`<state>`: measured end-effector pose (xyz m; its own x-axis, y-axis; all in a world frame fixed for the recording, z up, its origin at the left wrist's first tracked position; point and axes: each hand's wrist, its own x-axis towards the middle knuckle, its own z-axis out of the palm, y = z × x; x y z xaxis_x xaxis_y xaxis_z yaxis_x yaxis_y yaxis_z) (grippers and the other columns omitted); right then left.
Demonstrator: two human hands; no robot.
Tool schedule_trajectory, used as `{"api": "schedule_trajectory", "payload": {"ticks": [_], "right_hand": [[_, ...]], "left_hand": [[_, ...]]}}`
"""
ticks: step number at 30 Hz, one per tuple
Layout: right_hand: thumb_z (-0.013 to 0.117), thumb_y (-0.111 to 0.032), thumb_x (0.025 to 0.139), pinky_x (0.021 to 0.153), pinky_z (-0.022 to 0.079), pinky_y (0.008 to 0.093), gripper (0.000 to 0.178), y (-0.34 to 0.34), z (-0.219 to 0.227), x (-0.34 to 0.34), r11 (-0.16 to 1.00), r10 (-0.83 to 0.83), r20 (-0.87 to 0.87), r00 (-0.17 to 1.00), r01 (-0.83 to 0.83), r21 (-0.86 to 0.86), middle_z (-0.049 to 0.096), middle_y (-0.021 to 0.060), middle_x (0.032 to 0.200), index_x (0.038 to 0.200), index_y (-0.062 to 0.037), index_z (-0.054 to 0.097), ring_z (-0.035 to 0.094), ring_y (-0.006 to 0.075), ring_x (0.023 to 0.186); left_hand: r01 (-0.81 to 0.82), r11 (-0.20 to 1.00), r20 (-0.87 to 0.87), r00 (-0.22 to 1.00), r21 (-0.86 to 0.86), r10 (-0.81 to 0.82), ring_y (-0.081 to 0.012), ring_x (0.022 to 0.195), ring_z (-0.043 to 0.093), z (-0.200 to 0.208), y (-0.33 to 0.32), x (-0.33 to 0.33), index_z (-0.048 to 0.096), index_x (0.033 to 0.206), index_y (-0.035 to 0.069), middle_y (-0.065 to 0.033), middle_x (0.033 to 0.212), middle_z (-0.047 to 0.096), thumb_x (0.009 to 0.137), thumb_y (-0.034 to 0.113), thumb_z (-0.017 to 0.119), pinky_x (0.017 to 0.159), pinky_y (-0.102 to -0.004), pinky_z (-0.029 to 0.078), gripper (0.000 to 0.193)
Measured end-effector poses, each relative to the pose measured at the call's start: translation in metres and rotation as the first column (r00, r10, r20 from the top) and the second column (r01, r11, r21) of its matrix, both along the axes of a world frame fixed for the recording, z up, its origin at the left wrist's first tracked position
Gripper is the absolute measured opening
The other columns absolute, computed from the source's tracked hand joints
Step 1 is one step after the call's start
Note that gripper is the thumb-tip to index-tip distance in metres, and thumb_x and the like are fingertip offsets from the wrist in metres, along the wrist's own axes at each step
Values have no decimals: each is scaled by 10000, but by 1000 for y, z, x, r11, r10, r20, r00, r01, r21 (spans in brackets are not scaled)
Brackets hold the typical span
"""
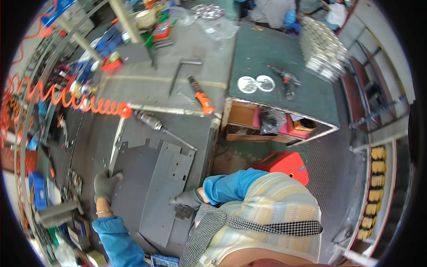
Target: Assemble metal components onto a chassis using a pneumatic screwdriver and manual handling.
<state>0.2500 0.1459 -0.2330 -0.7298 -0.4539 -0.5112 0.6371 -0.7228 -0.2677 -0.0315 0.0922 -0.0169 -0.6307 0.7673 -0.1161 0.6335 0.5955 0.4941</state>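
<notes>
My left hand (105,186), in a grey glove, is on the dark work surface left of a flat sheet-metal part. Its thumb stands apart from the fingers, near the lower end of a narrow pale strip (116,143). I cannot tell whether it touches the strip. My right hand (187,204), also gloved, lies with outstretched fingers on the right side of a grey metal panel (162,196) with small holes and a notched upper edge. Beyond the panel lies a silver power screwdriver (151,121) with a long thin shaft.
An orange coiled air hose (89,103) hangs across the left. An orange-and-black power tool (201,95) and an L-shaped metal bar (180,71) lie farther back. On the green table (267,49) are two white dishes (247,84) of small parts and another power tool (288,82). A red stool (284,164) stands right.
</notes>
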Motion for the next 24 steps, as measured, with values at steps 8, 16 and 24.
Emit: {"api": "schedule_trajectory", "payload": {"ticks": [8, 16, 24], "right_hand": [[566, -285, 959, 774, 533, 444, 290, 107, 52, 3, 350, -175, -331, 927, 373, 859, 644, 143, 1027, 1117, -41, 580, 652, 293, 916], [650, -303, 847, 896, 431, 457, 392, 196, 31, 13, -816, 0, -224, 975, 130, 564, 542, 103, 1186, 1177, -98, 596, 506, 298, 1144], [648, -262, 849, 1027, 381, 451, 333, 248, 1, 30, -834, 163, -227, 960, 257, 488, 514, 114, 1354, 1118, -66, 647, 450, 311, 1264]], "left_hand": [[-115, 993, -1, 993, 14, 115, -184, 655, 641, -6, 41, -3, 712, 898, 16, -101, 732, 690, 730, 363, 812, 637, -364, 490, 398], [-111, 994, -335, 936, 4, 106, -402, 789, 651, 7, 41, 10, 658, 842, 66, -178, 814, 681, 730, 467, 784, 680, -454, 504, 435], [-150, 988, -449, 886, -38, 117, -400, 806, 653, 4, 44, 23, 641, 868, 63, -171, 812, 673, 729, 463, 789, 692, -480, 498, 449]]}}
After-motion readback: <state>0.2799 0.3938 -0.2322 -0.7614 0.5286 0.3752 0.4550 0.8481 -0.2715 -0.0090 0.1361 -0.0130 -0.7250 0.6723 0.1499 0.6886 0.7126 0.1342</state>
